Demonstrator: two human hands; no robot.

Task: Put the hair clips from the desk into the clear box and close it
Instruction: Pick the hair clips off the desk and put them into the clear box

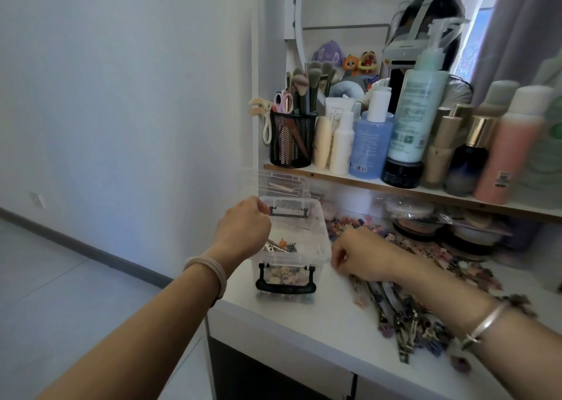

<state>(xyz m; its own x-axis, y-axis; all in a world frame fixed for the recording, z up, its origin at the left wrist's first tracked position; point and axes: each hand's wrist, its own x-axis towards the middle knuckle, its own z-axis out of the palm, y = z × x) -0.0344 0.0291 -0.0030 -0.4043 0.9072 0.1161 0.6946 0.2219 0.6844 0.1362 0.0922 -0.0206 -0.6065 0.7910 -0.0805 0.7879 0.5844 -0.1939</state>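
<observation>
Item 1. Left hand [243,226]: poised over the far left rim of the clear box [316,238], fingers curled. Whether they grip the rim cannot be told. Pale bands sit on the wrist.

Item 2. Right hand [365,256]: well apart from the left, just beside the box's right wall, knuckles up, fingers curled down to the desk [304,317]. Whether it holds anything cannot be told. A metal bangle circles the wrist.

Item 3. Clear box: between the two hands, open, with its lid [282,183] tipped up beyond the left hand. A few clips [281,246] lie inside.

Item 4. Hair clips [395,311]: a loose heap on the desk under and beyond the right forearm.

Item 5. Shelf [365,183]: above and beyond the right hand, carrying bottles [419,110] and a black mesh pot [292,141] of brushes.
</observation>
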